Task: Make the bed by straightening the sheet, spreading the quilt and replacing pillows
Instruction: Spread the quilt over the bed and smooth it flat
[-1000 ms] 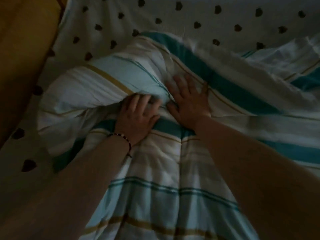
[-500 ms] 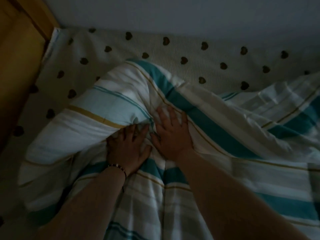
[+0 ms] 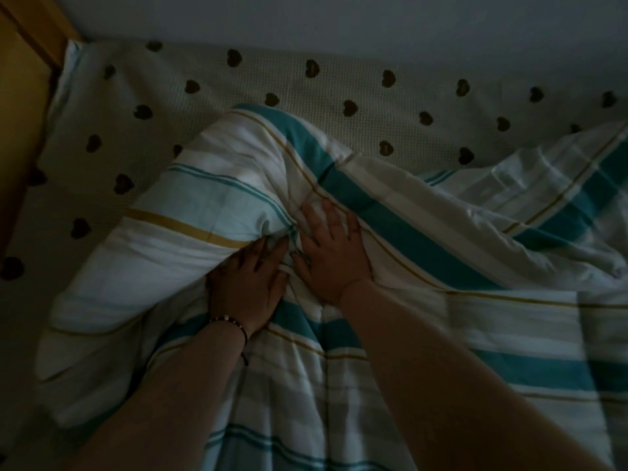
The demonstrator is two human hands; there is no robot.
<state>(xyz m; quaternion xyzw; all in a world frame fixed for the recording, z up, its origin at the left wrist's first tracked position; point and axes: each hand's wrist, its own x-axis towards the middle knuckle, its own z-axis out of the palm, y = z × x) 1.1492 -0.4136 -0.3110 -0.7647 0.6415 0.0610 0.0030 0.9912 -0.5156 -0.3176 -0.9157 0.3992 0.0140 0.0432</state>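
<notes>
Quilt (striped teal, white and mustard) lies bunched mid-bed on the heart-print sheet, its upper part folded into a puffy hump at left and a ridge running off to the right, so spreading is barely begun; sheet looks fairly flat where bare along the wall and at left, the rest is covered, and no pillows in view, so those remain too. Left hand, beaded bracelet on the wrist, lies flat on the quilt with fingertips tucked under the hump's fold, not gripping as far as shows. Right hand just beside it, fingers straight and spread, pressing the crease. Versus the earlier frames: hands keep the same spot on the fabric, but the view has tipped up, showing more grey wall and the wooden frame at left; hump pushed slightly further toward the wall
</notes>
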